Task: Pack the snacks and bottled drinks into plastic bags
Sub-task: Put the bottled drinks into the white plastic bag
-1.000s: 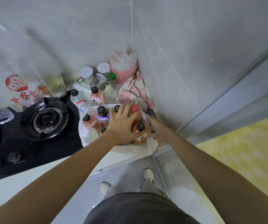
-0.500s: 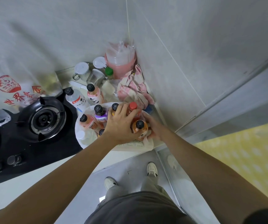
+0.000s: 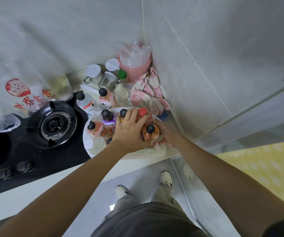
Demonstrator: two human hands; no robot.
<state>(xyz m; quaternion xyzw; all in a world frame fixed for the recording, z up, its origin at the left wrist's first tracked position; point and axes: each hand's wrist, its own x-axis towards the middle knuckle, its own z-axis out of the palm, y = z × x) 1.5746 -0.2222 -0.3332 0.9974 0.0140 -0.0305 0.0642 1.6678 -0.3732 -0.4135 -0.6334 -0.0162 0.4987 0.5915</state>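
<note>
Left hand lies palm-down over the cluster of bottles standing in the white plastic bag, its fingers spread and curled over the shoulder of the red-capped bottle, with the orange bottle just beside its thumb side; right hand reaches in from the other side, low against the orange bottle and the bag's crumpled rim, and whether its fingers pinch the film or the bottle cannot be told, since the bottle hides them. Inside the bag, left of the left hand, stand a purple-labelled bottle with a black cap, a peach-coloured bottle leaning a little, and a pale, white-capped bottle near the bag's left wall. Two more drinks stand outside the bag behind it, a clear water bottle and a pink-labelled bottle, both with black caps. The bag is thin, soft and wrinkled, sitting on the white surface beside a glossy black gas stove with a round ribbed burner. Further back in the tiled corner are a crumpled pink-and-cream cloth, lidded glass jars and a pink container wrapped in clear film
</note>
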